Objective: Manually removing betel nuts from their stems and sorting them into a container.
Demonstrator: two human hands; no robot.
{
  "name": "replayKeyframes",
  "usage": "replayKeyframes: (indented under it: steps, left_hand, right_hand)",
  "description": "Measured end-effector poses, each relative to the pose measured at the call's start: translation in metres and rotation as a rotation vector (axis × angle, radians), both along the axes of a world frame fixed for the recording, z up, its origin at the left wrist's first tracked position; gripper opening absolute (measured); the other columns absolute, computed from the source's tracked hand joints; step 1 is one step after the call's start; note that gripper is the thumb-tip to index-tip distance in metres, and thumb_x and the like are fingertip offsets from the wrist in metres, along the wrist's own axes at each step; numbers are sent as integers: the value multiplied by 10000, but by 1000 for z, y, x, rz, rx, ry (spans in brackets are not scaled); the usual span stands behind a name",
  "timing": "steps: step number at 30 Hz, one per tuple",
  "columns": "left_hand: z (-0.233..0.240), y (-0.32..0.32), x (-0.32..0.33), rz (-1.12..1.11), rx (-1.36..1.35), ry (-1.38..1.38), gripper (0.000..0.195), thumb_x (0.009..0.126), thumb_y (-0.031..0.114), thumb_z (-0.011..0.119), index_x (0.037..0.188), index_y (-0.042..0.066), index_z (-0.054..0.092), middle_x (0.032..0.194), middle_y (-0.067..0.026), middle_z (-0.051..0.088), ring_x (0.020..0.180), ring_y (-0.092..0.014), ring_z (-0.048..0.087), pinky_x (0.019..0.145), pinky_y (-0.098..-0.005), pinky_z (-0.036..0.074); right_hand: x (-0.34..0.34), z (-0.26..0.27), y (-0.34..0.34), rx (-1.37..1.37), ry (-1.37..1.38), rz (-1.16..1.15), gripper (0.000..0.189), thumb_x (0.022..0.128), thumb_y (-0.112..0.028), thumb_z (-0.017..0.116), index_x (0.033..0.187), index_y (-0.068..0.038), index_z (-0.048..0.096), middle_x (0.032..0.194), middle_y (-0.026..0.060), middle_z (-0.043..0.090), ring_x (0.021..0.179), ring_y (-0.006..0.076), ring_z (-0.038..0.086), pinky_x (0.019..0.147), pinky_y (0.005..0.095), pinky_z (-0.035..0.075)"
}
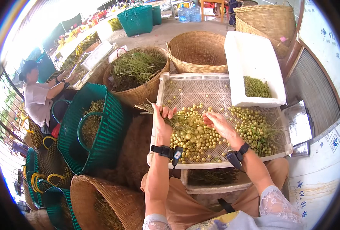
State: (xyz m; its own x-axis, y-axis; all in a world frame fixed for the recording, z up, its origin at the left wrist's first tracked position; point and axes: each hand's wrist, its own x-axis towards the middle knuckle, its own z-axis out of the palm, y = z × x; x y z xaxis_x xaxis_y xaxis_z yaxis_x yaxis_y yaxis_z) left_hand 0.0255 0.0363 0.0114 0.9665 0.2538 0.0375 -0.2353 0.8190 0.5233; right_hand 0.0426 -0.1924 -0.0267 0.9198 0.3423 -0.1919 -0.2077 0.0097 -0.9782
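Note:
In my left hand (pixel 162 122) is a bunch of thin fruit stems (pixel 147 107), the cut ends sticking out to the left past my thumb. Its fruited end hangs over loose round yellow-green fruits (pixel 191 143), blurred in places. My right hand (pixel 220 125) hovers palm inward just right of the bunch, above the fruits, and I see nothing held in it. Both hands are over a white plastic mesh tray (pixel 197 89). At the tray's right side lies a heap of fruits still on stems and leaves (pixel 254 132).
A white foam box (pixel 247 51) with green fruits (pixel 256 87) rests on the tray's far right corner. Beyond the tray is a wicker basket (pixel 198 54); another holds stripped stems (pixel 138 64). A green woven bag (pixel 115 138) with fruits stands left. A person (pixel 39 92) sits farther left.

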Motion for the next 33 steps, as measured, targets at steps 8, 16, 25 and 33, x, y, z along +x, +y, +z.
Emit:
replayKeyframes:
  steps: [8,16,25,33]
  left_hand:
    - [-7,3,2,-159,-298,-63,412,914,430,443,631,154,325,512,67,271,457,-61,341,896,-400,410]
    - [-15,-6,8,-204,-237,-45,406,904,452,448,634,161,361,523,68,321,462,-61,360,910,-393,395]
    - [-18,-5,8,-228,-117,-29,431,908,459,443,619,177,294,520,68,251,461,-67,268,856,-399,425]
    - [-18,-19,8,-272,-19,-37,429,919,445,434,605,184,302,501,84,240,437,-51,254,847,-378,423]
  right_hand:
    - [-4,6,25,569,528,129,423,916,-405,462,1086,-26,541,826,44,586,730,160,570,665,345,517]
    - [-4,13,24,228,196,150,235,885,-258,569,989,-48,587,769,-25,568,625,49,514,533,219,489]
    - [-9,31,2,-32,-56,365,288,864,-290,598,928,-10,623,808,17,610,671,83,545,638,215,439]
    - [0,5,-16,258,127,384,236,881,-236,578,933,-10,625,820,31,626,686,87,560,631,222,455]
